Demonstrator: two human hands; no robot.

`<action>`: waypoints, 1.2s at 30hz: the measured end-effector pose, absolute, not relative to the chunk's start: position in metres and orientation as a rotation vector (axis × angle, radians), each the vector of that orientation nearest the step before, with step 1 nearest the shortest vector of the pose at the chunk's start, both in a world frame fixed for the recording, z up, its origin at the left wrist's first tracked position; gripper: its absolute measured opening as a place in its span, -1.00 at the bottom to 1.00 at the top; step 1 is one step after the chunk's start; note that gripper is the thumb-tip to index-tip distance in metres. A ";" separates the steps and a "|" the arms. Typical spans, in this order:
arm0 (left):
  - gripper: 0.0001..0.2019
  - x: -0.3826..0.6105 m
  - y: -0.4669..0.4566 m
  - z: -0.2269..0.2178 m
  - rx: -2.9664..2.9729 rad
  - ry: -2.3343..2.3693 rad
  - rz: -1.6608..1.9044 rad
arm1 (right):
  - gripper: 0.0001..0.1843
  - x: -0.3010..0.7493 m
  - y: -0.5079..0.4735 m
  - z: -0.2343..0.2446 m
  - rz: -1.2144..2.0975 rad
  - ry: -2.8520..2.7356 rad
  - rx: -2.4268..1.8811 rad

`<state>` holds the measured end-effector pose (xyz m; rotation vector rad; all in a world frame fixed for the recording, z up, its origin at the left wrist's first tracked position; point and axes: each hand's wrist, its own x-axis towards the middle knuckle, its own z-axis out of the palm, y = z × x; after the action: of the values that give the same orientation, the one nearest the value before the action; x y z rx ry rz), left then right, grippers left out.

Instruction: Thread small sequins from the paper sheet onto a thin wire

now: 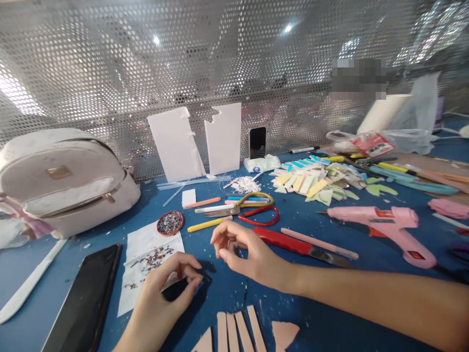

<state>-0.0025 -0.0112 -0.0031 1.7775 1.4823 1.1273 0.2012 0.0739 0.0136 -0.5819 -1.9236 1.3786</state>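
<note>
My left hand (166,288) is above the blue table, its thumb and index finger pinched together. A tiny dark bit seems to be at the fingertips, too small to name. Beside that hand lies a white paper sheet (126,278) scattered with small dark and coloured beads (156,259). A round red-rimmed dish (170,223) of such beads sits on the sheet's far edge. My right hand (249,249) hovers to the right, fingers loosely curled, thumb a little apart, nothing visible in it. Close by are scissors (256,208) and a red-handled cutter (284,240). Pink strips (240,330) lie nearest me.
A pink glue gun (381,222) lies at right. Cut paper pieces (318,181) are piled behind, near a small upright phone (257,142). Two white boards (176,144) lean on a perforated metal screen (205,58). A pale backpack (66,181) and a black phone (86,298) are at left.
</note>
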 end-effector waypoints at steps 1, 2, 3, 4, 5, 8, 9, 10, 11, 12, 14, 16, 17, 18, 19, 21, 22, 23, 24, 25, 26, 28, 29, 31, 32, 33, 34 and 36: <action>-0.90 -0.002 -0.011 -0.003 1.767 1.488 1.129 | -0.86 0.201 0.074 0.014 1.380 -1.958 -0.584; -0.89 -0.002 -0.011 -0.003 1.758 1.494 1.129 | -0.87 0.201 0.073 0.014 1.384 -1.995 -0.580; -0.89 -0.002 -0.011 -0.004 1.756 1.497 1.129 | -0.87 0.201 0.073 0.015 1.388 -2.036 -0.571; -0.89 -0.002 -0.011 -0.004 1.763 1.499 1.128 | -0.85 0.201 0.073 0.015 1.384 -2.079 -0.558; -0.89 -0.002 -0.011 -0.004 1.776 1.503 1.132 | -0.82 0.201 0.073 0.015 1.367 -2.123 -0.547; -0.89 -0.003 -0.012 -0.004 1.847 1.510 1.162 | -0.83 0.200 0.072 0.015 1.261 -2.234 -0.525; -0.90 -0.003 -0.012 -0.004 1.866 1.514 1.174 | -0.86 0.199 0.073 0.014 1.226 -2.251 -0.518; -0.90 -0.003 -0.012 -0.004 1.880 1.516 1.181 | -0.89 0.199 0.073 0.013 1.201 -2.259 -0.509; -0.90 -0.003 -0.013 -0.005 1.886 1.520 1.186 | -0.92 0.198 0.073 0.013 1.184 -2.264 -0.498; -0.90 -0.003 -0.013 -0.005 1.883 1.524 1.192 | -0.94 0.198 0.073 0.012 1.171 -2.267 -0.487; -0.91 -0.003 -0.014 -0.004 1.860 1.520 1.203 | -0.93 0.198 0.074 0.012 1.157 -2.264 -0.477; -0.90 -0.003 -0.015 -0.003 1.802 1.506 1.215 | -0.94 0.198 0.073 0.012 1.170 -2.239 -0.500; -0.89 -0.002 -0.016 -0.003 1.764 1.498 1.219 | -0.94 0.199 0.073 0.013 1.186 -2.221 -0.521; -0.88 -0.002 -0.016 -0.002 1.728 1.491 1.221 | -0.95 0.199 0.072 0.013 1.207 -2.204 -0.541; -0.87 -0.002 -0.017 -0.001 1.697 1.488 1.223 | -0.95 0.200 0.072 0.014 1.226 -2.192 -0.553; -0.86 -0.001 -0.017 0.001 1.661 1.482 1.231 | -0.95 0.201 0.071 0.015 1.249 -2.187 -0.550; -0.87 -0.001 -0.017 0.001 1.654 1.478 1.234 | -0.94 0.201 0.070 0.015 1.248 -2.195 -0.536; -0.87 -0.001 -0.017 0.002 1.651 1.474 1.234 | -0.94 0.201 0.070 0.015 1.241 -2.205 -0.518; -0.87 -0.002 -0.017 0.002 1.653 1.469 1.235 | -0.93 0.202 0.069 0.015 1.230 -2.216 -0.498; -0.88 -0.002 -0.017 0.003 1.660 1.466 1.234 | -0.92 0.202 0.069 0.014 1.219 -2.226 -0.482; -0.88 -0.003 -0.017 0.003 1.673 1.464 1.233 | -0.92 0.202 0.069 0.014 1.211 -2.237 -0.468; -0.89 -0.003 -0.017 0.004 1.719 1.455 1.218 | -0.91 0.202 0.068 0.013 1.201 -2.257 -0.461; -0.89 -0.004 -0.017 0.004 1.740 1.453 1.211 | -0.91 0.202 0.068 0.013 1.197 -2.265 -0.462; -0.89 -0.005 -0.016 0.003 1.761 1.455 1.204 | -0.91 0.201 0.068 0.012 1.188 -2.278 -0.464; -0.89 -0.005 -0.016 0.003 1.770 1.452 1.202 | -0.90 0.201 0.068 0.013 1.182 -2.282 -0.464; -0.89 -0.006 -0.016 0.003 1.779 1.449 1.201 | -0.90 0.201 0.068 0.013 1.176 -2.285 -0.461; -0.88 -0.006 -0.015 0.002 1.795 1.442 1.197 | -0.90 0.201 0.068 0.013 1.168 -2.289 -0.457; -0.86 -0.006 -0.015 0.002 1.840 1.419 1.175 | -0.89 0.200 0.067 0.013 1.147 -2.297 -0.450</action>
<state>-0.0064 -0.0152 0.0019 1.8403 1.4193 1.1750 0.2002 0.0675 0.0128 -0.4496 -2.2974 1.1475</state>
